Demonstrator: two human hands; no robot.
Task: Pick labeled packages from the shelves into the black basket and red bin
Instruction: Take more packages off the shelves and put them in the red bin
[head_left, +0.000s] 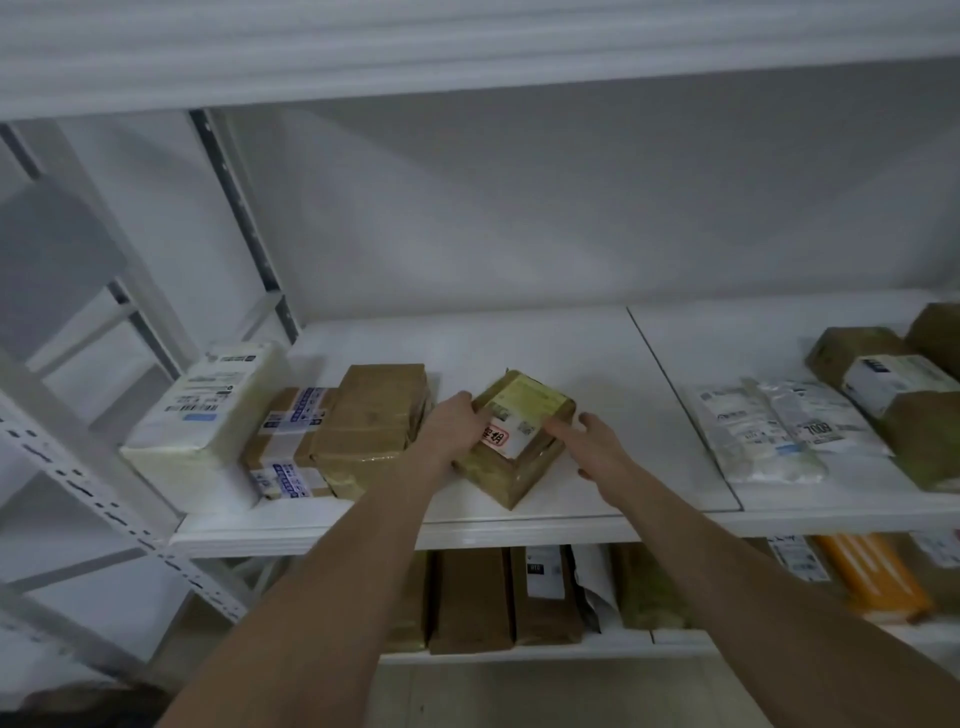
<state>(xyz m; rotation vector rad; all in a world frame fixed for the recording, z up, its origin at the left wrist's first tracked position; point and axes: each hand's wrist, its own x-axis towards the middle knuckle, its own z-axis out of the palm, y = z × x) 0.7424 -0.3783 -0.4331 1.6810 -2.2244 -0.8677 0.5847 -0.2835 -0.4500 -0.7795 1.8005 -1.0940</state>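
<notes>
A small brown taped package (519, 441) with a white label and a red-edged sticker lies on the white shelf (571, 358), turned at an angle. My left hand (454, 423) holds its left side, fingers curled over the top edge. My right hand (589, 441) is at its right side, fingers stretched toward the label and touching the box. The black basket and the red bin are out of view.
Left of the package sit a cream parcel (208, 415) and stacked brown boxes (343, 431). White poly bags (779, 431) and brown parcels (893, 395) lie at the right. The lower shelf holds upright brown boxes (470, 597) and an orange package (872, 577).
</notes>
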